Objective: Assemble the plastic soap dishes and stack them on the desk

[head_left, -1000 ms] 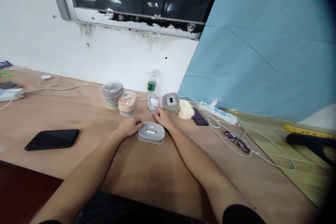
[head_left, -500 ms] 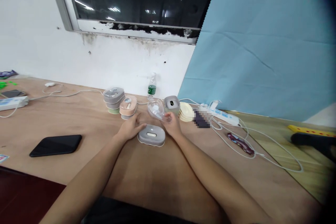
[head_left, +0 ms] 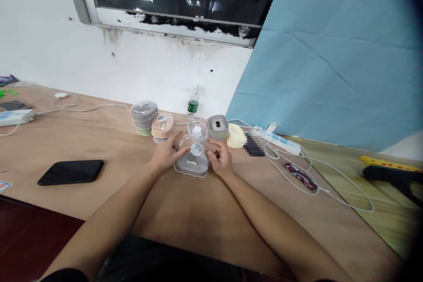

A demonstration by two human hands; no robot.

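Observation:
A clear plastic lid [head_left: 194, 142] with a round sticker is tilted up over a shallow grey soap-box-like container [head_left: 191, 169] on the table in front of me. My left hand [head_left: 167, 153] is at the lid's left edge, thumb over its face and forefinger behind. At the right edge my right hand [head_left: 220, 159] grips the lid with bent fingers. Behind it lie more clear lids [head_left: 197, 126]. To the left are a stack of lidded grey and green containers [head_left: 144, 116] and a peach container [head_left: 162, 126] on a grey one. Open grey and green containers [head_left: 218, 128] are stacked to the right.
A stack of cream lids [head_left: 235, 136] sits beside the right-hand containers. Farther right are a power strip [head_left: 284, 143], loose cables and a dark red wrapper [head_left: 300, 176]. A water bottle [head_left: 193, 105] stands by the wall, and a black phone [head_left: 71, 172] lies left.
My right hand has brought a clear lid from the pile behind to above the grey container. My left hand has moved to the lid's left edge. The view has tilted slightly down.

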